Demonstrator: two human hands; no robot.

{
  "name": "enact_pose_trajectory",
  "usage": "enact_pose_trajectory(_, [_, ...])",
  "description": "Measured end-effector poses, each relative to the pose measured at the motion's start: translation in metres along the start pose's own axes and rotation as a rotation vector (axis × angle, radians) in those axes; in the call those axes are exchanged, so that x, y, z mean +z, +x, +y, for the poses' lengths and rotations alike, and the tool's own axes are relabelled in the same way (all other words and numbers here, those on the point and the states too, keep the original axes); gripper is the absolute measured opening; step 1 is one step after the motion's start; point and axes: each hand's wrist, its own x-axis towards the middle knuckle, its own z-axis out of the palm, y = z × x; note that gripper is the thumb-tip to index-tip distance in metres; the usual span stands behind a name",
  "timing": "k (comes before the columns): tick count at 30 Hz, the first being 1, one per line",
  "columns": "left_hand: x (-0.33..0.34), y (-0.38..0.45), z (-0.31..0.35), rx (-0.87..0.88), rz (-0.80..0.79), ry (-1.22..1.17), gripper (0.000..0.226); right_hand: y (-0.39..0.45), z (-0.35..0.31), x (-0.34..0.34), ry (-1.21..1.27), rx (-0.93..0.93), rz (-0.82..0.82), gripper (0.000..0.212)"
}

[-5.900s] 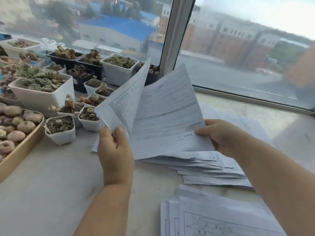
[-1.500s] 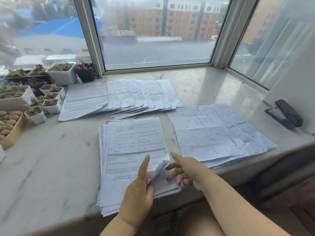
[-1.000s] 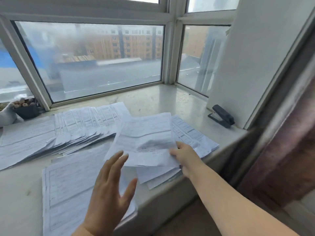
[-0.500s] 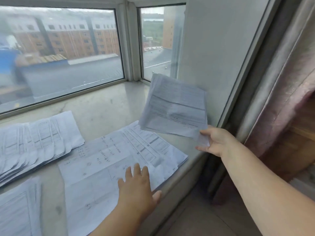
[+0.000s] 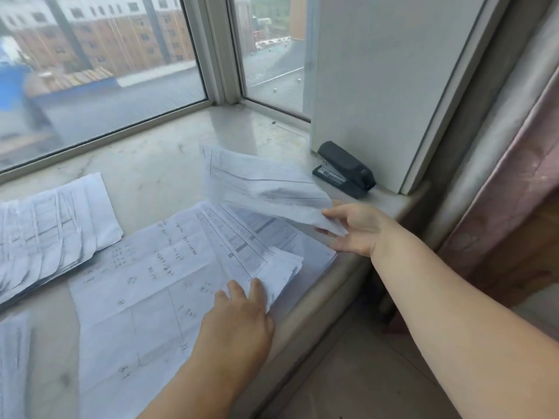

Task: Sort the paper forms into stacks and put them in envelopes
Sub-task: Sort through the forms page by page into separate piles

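- Holding a thin sheaf of printed forms (image 5: 260, 184) by its near corner, the right hand (image 5: 357, 229) has its grip clamped on the paper, thumb on top and fingers under; the limp sheets bow and hang tilted above the sill, clear of the stack below.
- Pressing flat on the lower right stack of forms (image 5: 169, 279), the left hand (image 5: 239, 325) lies palm down with its grip apart, fingers spread to the stack's near edge.
- That stack is white paper ruled with tables and sparse handwriting, its sheets slightly fanned and its right corner overhanging the sill's rounded edge.
- A fanned row of forms (image 5: 51, 228) lies to the left, overlapping like shingles, apart from the pressed stack; the corner of a third pile (image 5: 12, 367) shows at the lower left edge.
- The marble window sill (image 5: 157, 164) is pale, glossy and grey-veined.
- A black stapler (image 5: 344, 169), blocky and matte, sits near the white window frame panel (image 5: 378, 80), just beyond the right hand.
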Motion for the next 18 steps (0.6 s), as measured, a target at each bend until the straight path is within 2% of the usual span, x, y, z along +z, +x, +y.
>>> enact_pose_trajectory(3, [-0.003,0.000,-0.005,0.008,0.069,-0.105,0.020,-0.006,-0.008,-0.013,0.035,-0.042,0.031,0.020])
enact_pose_trajectory(6, [-0.008,0.000,-0.012,-0.032,0.126,-0.274,0.014,-0.016,-0.009,-0.026,0.035,-0.035,0.034,0.023])
enact_pose_trajectory(11, [-0.010,-0.005,-0.020,-0.056,0.168,-0.373,0.005,-0.017,0.004,-0.012,0.022,0.017,-0.165,0.030])
enact_pose_trajectory(13, [-0.009,-0.007,-0.016,-0.036,0.183,-0.330,0.012,-0.009,0.011,0.001,0.063,0.011,-0.213,0.031])
enact_pose_trajectory(16, [-0.005,-0.006,-0.005,-0.048,0.176,-0.192,0.049,0.002,0.020,0.026,0.111,-0.011,-0.255,0.029])
enact_pose_trajectory(18, [-0.001,-0.003,0.002,-0.081,0.152,-0.112,0.065,0.005,0.023,0.040,0.120,-0.032,-0.300,0.028])
